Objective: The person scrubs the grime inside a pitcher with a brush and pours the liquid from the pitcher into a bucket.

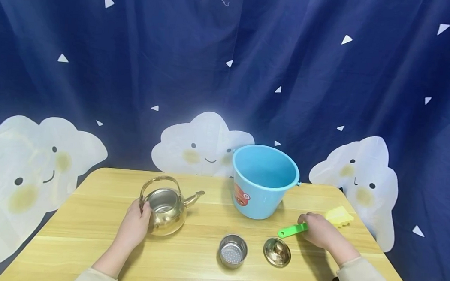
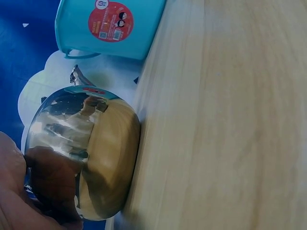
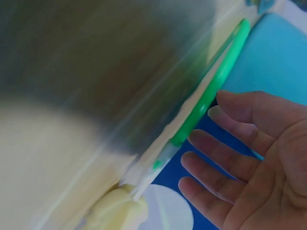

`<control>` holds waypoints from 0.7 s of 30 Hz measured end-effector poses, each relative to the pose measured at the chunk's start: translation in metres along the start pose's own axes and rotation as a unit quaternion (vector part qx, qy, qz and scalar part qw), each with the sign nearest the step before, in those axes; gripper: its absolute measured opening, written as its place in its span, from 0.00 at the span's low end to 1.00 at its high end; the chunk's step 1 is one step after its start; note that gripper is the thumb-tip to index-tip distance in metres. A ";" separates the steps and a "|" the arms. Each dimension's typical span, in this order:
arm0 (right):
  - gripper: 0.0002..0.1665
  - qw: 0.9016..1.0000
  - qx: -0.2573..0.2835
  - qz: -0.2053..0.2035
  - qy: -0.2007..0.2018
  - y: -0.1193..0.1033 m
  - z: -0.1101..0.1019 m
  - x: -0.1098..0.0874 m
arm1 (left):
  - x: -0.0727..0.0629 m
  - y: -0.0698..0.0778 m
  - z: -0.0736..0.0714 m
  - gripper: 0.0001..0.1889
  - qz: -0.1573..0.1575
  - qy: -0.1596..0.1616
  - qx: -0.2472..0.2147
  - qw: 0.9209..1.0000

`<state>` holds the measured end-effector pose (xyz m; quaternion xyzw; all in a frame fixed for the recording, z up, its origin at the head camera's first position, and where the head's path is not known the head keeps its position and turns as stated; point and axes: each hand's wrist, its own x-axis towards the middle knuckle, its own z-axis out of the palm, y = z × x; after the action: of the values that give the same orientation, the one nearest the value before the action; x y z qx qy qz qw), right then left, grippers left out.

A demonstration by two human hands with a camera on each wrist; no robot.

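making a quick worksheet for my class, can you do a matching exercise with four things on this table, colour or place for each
Things:
1. kettle
2. bucket
3. strainer
4. lid

Descriptions:
A. silver-coloured, holes in its base
B. gold-coloured, lying apart from the kettle
C. at the left hand
D. light blue, standing upright

Pairs: 1-C, 2-D, 3-A, 4-B

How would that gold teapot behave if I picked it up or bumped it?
The teapot would probably stay stiff, since it looks metal. Being smooth and shiny, it may feel slippery. Knocked over, it might roll slightly, given its rounded body.
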<state>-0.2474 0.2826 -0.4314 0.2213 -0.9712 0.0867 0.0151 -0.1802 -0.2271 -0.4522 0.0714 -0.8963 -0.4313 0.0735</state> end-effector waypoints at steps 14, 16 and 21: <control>0.17 1.000 -0.006 -0.010 0.012 0.019 0.008 0.003 | -0.001 0.001 0.000 0.33 0.002 -0.003 -0.003 1.000; 0.17 1.000 -0.003 -0.011 0.010 0.021 0.008 0.004 | -0.001 0.000 0.000 0.33 0.004 -0.004 -0.003 1.000; 0.20 1.000 -0.001 -0.009 0.003 0.026 0.011 0.007 | -0.001 -0.001 0.000 0.33 0.006 -0.004 -0.003 1.000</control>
<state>-0.2645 0.3010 -0.4457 0.2300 -0.9692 0.0858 0.0188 -0.1796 -0.2270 -0.4529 0.0645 -0.8956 -0.4341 0.0728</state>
